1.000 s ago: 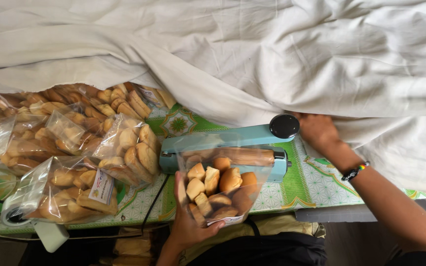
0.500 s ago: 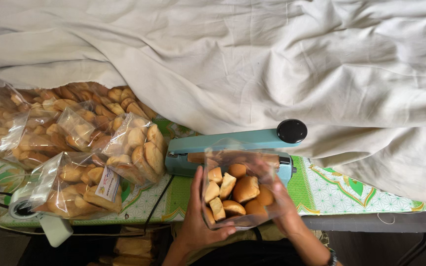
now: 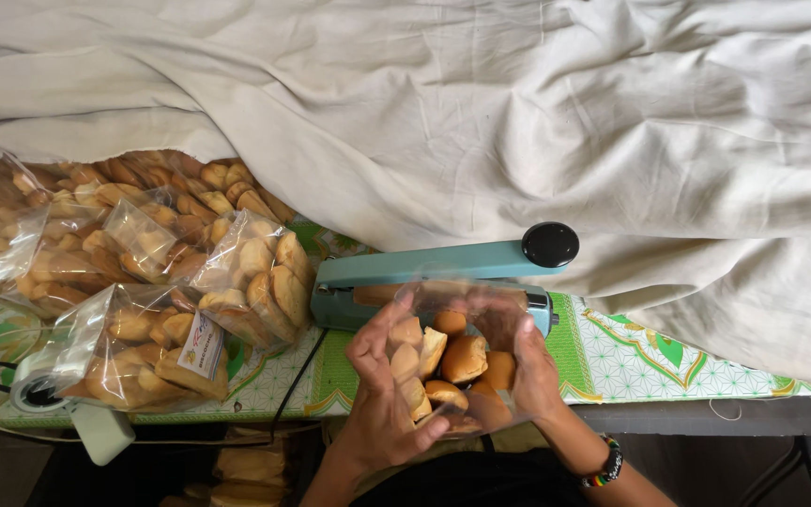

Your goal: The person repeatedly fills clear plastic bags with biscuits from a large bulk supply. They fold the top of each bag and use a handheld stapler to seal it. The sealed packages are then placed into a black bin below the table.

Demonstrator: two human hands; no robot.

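Clear plastic bag [image 3: 452, 361] of golden bread rolls, upright, open top against teal sealer [image 3: 424, 268].

Bare hands [image 3: 452, 376], a multicoloured beaded bracelet [image 3: 604, 467] on the right wrist

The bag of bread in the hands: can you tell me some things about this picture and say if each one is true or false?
1. Both hands hold one clear bag of bread. True: the left hand and the right hand grip its sides.
2. The sealing machine is red. False: it is teal, with a black knob.
3. More filled bags lie to the left of the machine. True.
4. A blue cloth covers the back of the table. False: the big cloth is cream white.
5. The right wrist is bare. False: it wears a beaded bracelet.
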